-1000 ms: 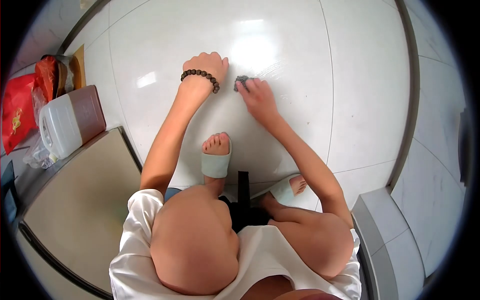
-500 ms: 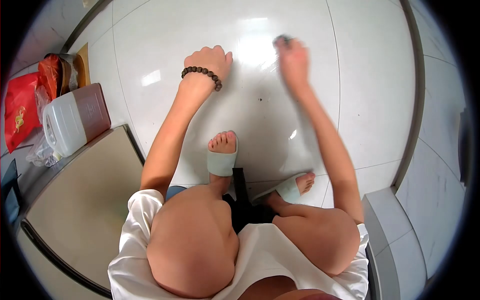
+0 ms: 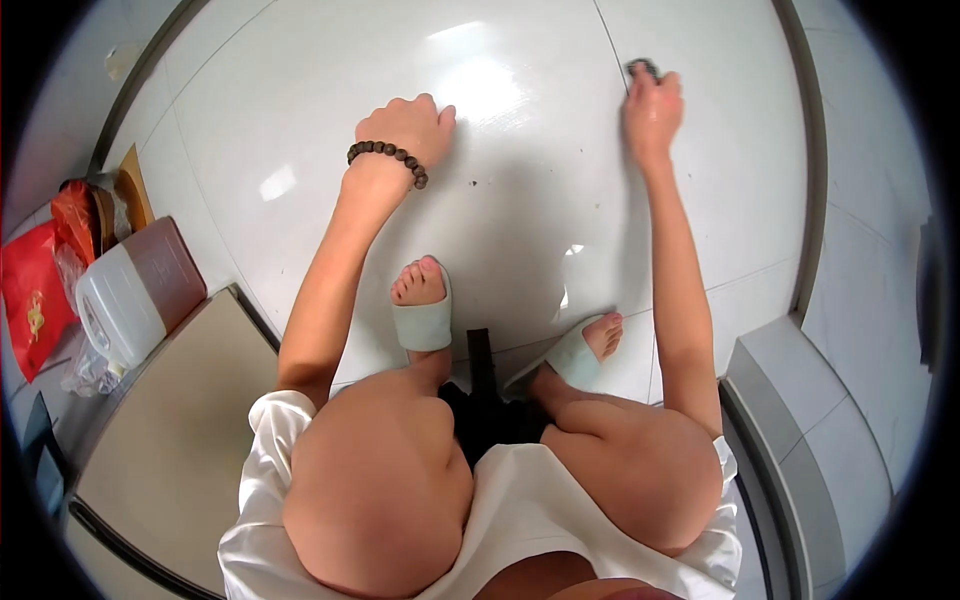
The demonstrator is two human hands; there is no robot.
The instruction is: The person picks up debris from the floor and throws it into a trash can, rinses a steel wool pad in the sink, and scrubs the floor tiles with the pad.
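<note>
My right hand [image 3: 655,115] is closed round a small dark scouring pad [image 3: 642,68], perhaps steel wool, whose top edge shows past the fingers. That hand is low over the shiny white tiled floor [image 3: 530,110], close to a tile joint. My left hand [image 3: 405,130] is curled into a fist with the knuckles forward and the thumb to the right; no object shows in it. Round the left wrist sits a dark wooden bead bracelet [image 3: 388,152]. Whether the left fist touches the floor I cannot tell.
On the left stand a plastic jug [image 3: 125,310] with a brown-red label, a red bag [image 3: 35,295] and a beige panel [image 3: 185,390]. My feet in pale slippers [image 3: 423,325] are on the floor, with small dark specks ahead. A tiled ledge [image 3: 790,385] is on the right.
My right hand has swept to the right across the floor with the scouring pad. The left fist has hardly moved, and the view has turned slightly.
</note>
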